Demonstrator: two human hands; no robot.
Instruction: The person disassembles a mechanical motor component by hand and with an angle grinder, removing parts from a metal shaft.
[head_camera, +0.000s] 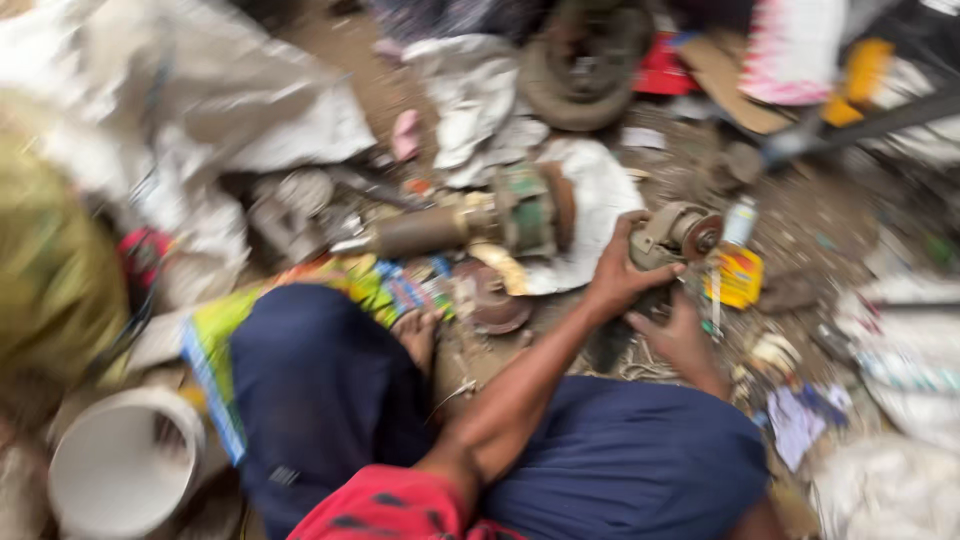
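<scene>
Littered dirt ground (800, 220) surrounds them; left hand (620, 275) reaches to one o'clock, fingers wrapped over a small motor (672, 235), right hand (680, 335) cupping beneath.

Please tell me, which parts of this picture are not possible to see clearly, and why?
Head view:
- Metal part held by the left hand: motion blur hides its detail.
- Right hand: its fingers lie under that part.
- White bucket: contents blurred.
- Tyre: cut off by the top edge.
</scene>
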